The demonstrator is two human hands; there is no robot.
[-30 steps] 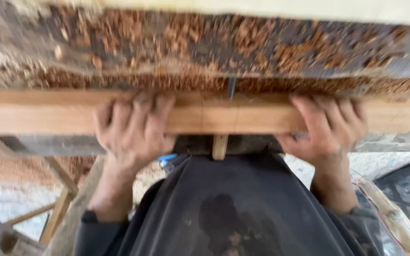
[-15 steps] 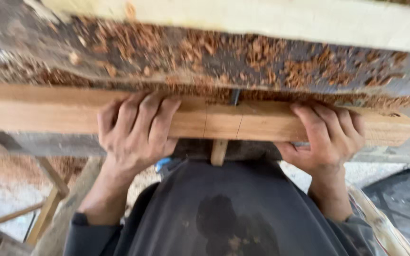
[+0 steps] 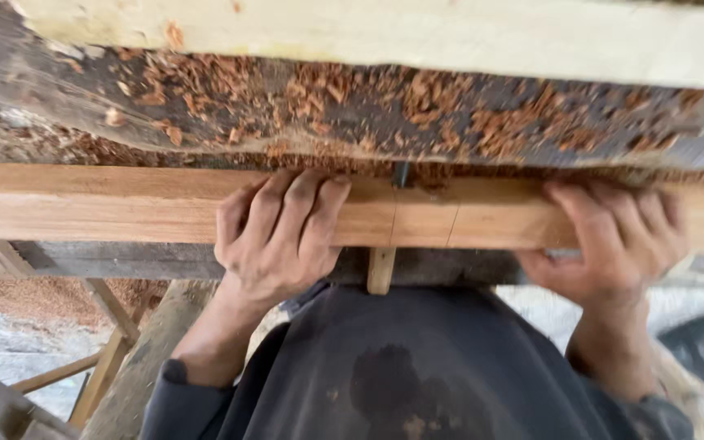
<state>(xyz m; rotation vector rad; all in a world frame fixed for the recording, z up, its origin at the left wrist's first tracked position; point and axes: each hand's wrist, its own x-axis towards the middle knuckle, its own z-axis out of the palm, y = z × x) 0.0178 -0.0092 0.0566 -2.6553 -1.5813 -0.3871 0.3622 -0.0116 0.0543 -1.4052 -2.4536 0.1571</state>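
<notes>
A dark workbench strewn with wood shavings lies ahead of you, and the long wooden plank runs left to right along its near edge. Your left hand and right hand both curl over the plank, gripping it, well apart either side of its pencil marks.

Plank lies before shavings-strewn bench, under both hands.

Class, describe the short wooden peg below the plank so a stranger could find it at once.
Start at the long plank held by both hands. Between the left hand and right hand, below two pencil lines, hangs the peg. It alone stands upright and pale against the dark clothing.
</notes>
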